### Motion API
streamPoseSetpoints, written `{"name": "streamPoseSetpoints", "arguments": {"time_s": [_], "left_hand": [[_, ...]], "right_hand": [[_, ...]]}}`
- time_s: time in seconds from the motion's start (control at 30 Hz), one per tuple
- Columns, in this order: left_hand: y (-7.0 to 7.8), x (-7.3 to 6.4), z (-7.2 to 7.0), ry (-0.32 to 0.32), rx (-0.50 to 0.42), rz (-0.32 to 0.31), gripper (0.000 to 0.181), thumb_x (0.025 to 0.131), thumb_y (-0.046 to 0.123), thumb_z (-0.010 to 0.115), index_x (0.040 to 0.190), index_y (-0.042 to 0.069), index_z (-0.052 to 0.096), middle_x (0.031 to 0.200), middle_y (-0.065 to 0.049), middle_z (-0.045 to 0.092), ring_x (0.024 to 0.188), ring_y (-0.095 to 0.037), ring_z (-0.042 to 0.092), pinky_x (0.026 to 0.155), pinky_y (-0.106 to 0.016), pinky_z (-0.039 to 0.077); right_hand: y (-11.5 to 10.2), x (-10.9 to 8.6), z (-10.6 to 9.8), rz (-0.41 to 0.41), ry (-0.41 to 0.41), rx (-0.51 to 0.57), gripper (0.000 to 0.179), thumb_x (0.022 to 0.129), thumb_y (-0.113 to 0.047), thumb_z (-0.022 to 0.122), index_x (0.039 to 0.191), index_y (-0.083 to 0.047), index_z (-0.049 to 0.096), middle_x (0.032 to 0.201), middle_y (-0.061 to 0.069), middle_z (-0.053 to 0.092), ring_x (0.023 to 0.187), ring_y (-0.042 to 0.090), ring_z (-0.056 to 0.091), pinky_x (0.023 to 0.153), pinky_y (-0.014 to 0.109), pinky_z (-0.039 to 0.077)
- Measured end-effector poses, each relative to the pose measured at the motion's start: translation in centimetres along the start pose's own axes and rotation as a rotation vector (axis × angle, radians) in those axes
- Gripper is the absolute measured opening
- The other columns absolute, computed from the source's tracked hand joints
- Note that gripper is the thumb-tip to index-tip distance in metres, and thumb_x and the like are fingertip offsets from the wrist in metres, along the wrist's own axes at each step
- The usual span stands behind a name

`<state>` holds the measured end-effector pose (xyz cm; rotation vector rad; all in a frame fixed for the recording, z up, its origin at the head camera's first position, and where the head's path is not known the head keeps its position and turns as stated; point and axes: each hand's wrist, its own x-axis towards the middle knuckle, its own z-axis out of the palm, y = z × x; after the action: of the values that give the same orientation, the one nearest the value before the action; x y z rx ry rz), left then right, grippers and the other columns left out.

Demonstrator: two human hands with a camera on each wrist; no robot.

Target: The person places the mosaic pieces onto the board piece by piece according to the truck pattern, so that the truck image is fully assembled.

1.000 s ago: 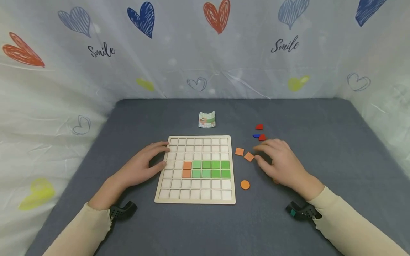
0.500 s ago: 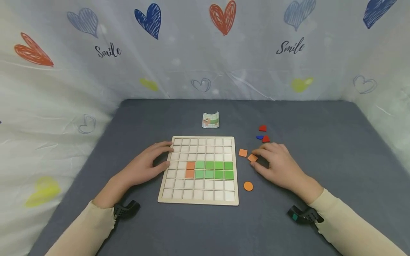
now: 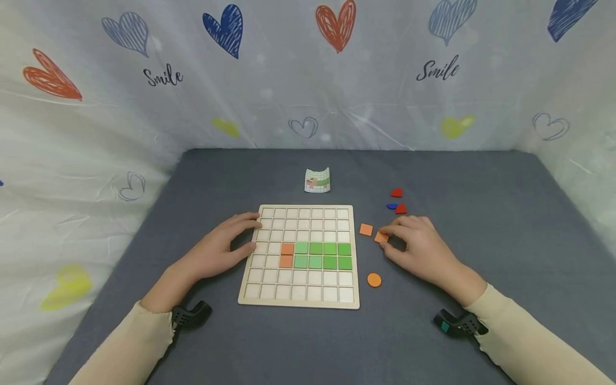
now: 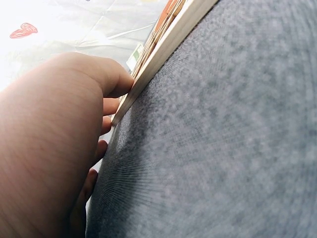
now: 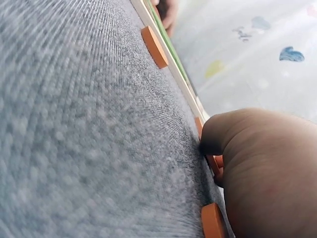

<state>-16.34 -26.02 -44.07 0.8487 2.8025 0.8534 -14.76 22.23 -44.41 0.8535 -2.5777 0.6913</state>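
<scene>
A wooden grid board lies flat on the dark table. Two orange square tiles and a block of green tiles fill part of its middle rows. My left hand rests at the board's left edge, thumb and fingertips touching the rim with the fingers extended. Just right of the board, my right hand pinches an orange square tile between thumb and index finger, low at the table surface. The other fingers are partly hidden behind the hand. A second orange square tile lies between that one and the board.
An orange disc lies at the board's lower right. Beyond the right hand are two red pieces and a blue piece. A small curled pattern card stands behind the board. A white printed curtain borders the table.
My right thumb and index finger have come onto the orange square tile. The whole head view has shifted slightly. My left hand stays at the board's edge.
</scene>
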Motion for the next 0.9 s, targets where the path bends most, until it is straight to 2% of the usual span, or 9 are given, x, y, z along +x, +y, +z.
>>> {"name": "streamPoseSetpoints", "arguments": {"time_s": [0.53, 0.63, 0.73, 0.9], "left_hand": [[0.0, 0.0, 0.2, 0.001, -0.002, 0.006, 0.051, 0.112, 0.041, 0.066, 0.158, 0.021, 0.057, 0.175, -0.004, 0.037, 0.164, -0.038, 0.026, 0.128, -0.069, 0.025], [0.1, 0.1, 0.2, 0.003, -0.001, 0.013, 0.050, 0.112, 0.041, 0.066, 0.157, 0.021, 0.057, 0.174, -0.004, 0.038, 0.164, -0.038, 0.027, 0.129, -0.068, 0.025], [0.1, 0.1, 0.2, 0.007, 0.000, 0.016, 0.050, 0.112, 0.040, 0.066, 0.157, 0.020, 0.057, 0.174, -0.005, 0.038, 0.163, -0.037, 0.028, 0.129, -0.068, 0.025], [0.0, -0.1, 0.1, 0.010, 0.002, 0.013, 0.050, 0.112, 0.040, 0.066, 0.157, 0.019, 0.058, 0.174, -0.005, 0.038, 0.163, -0.037, 0.028, 0.129, -0.067, 0.026]], "right_hand": [[-0.5, 0.3, 0.1, -0.039, 0.077, 0.028, 0.022, 0.089, -0.011, 0.086, 0.109, -0.006, 0.084, 0.104, 0.003, 0.076, 0.092, 0.022, 0.067, 0.094, 0.050, 0.048], [-1.3, 0.7, 0.4, -0.059, 0.083, 0.061, 0.022, 0.088, -0.010, 0.086, 0.110, -0.006, 0.084, 0.104, 0.002, 0.075, 0.094, 0.022, 0.067, 0.092, 0.050, 0.049], [-2.5, 1.3, 1.1, -0.118, 0.083, 0.103, 0.023, 0.088, -0.008, 0.086, 0.110, -0.007, 0.084, 0.104, 0.000, 0.074, 0.094, 0.021, 0.066, 0.088, 0.048, 0.052], [-5.6, 2.9, 2.6, -0.225, 0.061, 0.173, 0.018, 0.091, -0.011, 0.086, 0.109, -0.011, 0.083, 0.101, -0.004, 0.071, 0.092, 0.015, 0.061, 0.078, 0.036, 0.053]]}}
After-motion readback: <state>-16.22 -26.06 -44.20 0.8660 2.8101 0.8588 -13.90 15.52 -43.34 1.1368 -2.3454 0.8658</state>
